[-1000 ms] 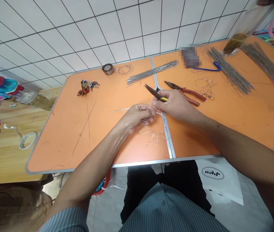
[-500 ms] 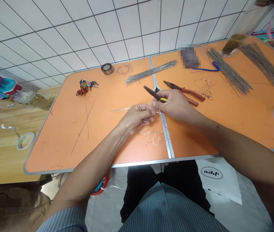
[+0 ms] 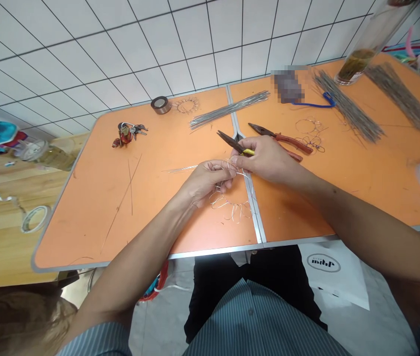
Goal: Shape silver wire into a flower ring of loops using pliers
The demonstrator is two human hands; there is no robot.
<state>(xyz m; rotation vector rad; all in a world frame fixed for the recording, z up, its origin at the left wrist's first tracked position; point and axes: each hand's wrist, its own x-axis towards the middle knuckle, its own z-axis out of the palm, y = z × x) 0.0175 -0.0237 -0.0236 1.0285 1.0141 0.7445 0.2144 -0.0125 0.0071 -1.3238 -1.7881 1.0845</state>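
My left hand (image 3: 215, 179) is closed on a thin wire bent into a row of loops (image 3: 236, 203), which hangs below the fingers over the table. Straight wire ends (image 3: 182, 169) stick out to its left. My right hand (image 3: 271, 159) is closed around yellow-handled long-nose pliers (image 3: 232, 142), their dark jaws pointing up and left. The right thumb and fingertips also meet the wire beside the left fingertips. Much of the pliers' handle lies hidden under the right hand. Just behind that hand rest red-handled pliers (image 3: 282, 138).
The orange folding table (image 3: 180, 222) bears wire bundles (image 3: 230, 110), (image 3: 350, 106), a tape roll (image 3: 161, 105), keys (image 3: 130, 132), a looped wire ring (image 3: 185, 105) and loose wires (image 3: 131, 190). A tall glass jar (image 3: 354, 64) stands at the back right, near the tiled wall (image 3: 195, 49).
The view has shifted slightly, moving the table items a little left. The hanging wire loops have turned a little; both hands keep nearly the same pose and hold.
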